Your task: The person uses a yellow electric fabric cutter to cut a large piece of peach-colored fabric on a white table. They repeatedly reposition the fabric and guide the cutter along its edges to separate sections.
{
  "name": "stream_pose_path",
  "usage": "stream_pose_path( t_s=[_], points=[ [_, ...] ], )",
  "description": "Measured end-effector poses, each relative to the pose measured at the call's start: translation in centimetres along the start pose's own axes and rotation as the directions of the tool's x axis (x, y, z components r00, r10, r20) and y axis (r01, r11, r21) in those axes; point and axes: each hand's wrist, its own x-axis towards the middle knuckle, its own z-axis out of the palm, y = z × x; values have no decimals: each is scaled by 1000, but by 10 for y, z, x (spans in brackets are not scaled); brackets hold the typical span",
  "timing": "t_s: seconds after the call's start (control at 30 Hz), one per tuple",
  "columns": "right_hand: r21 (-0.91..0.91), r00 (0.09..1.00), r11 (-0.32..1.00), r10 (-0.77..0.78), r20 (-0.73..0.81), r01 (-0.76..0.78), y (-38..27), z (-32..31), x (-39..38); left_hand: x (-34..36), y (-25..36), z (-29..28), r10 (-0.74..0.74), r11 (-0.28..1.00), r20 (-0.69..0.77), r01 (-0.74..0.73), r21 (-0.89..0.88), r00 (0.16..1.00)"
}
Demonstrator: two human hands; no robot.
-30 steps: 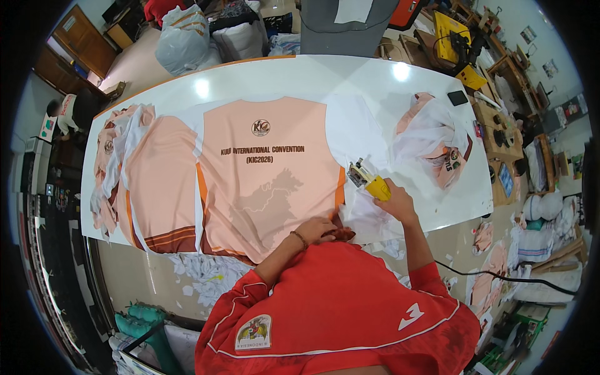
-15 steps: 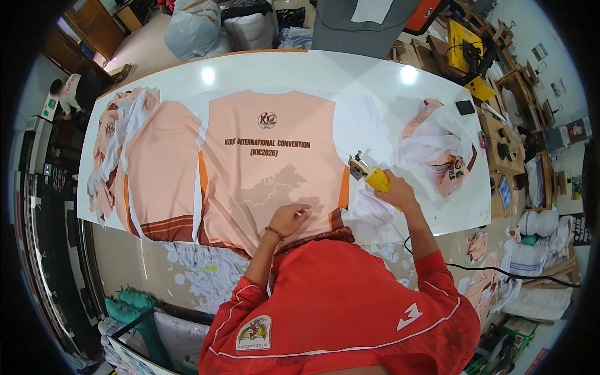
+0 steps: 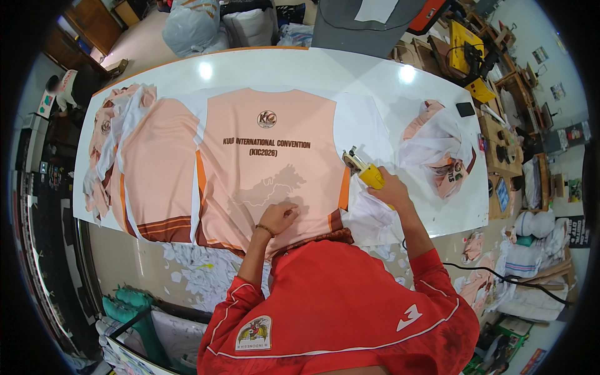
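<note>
Hands: apart; my left hand [image 3: 279, 217] is loosely curled over the peach shirt panel [image 3: 269, 165], and I cannot tell whether it touches; my right hand [image 3: 392, 189] is clamped around a yellow power tool [image 3: 373, 177].
Tool head: right of the frame's centre, by the panel's right edge.
Shirt panel: middle of the frame, spread over the white table [image 3: 262, 67].
Plastic bag: a bulging grey bag [image 3: 187, 28] at the top, left of centre; I cannot make out its contents.
Sack: a pale sack [image 3: 251, 29] just right of that, dark cloth [image 3: 240, 8] on top.
White bundles [image 3: 524, 259]: right side of the frame, contents hidden from me.
</note>
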Motion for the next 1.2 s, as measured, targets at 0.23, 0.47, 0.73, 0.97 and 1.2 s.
stream_pose_path(
  t_s=[0.23,0.47,0.73,0.97,1.2],
  points=[
    [68,995,993,98,5,-98,-25,11,8,5,4,-6,-32,999,46,33,-19,998],
    [124,989,982,146,-5,-145,-50,19,24,4,10,-11,-80,990,83,89,-112,993],
    [185,980,964,198,-26,-189,-83,15,49,7,6,-12,-143,946,146,179,-272,979],
    [216,959,945,269,-93,-244,-106,3,84,6,28,-27,-164,946,190,208,-247,968],
    [238,945,936,296,-140,-258,-120,-13,131,8,12,-18,-115,951,123,145,-273,986]
  ],
)
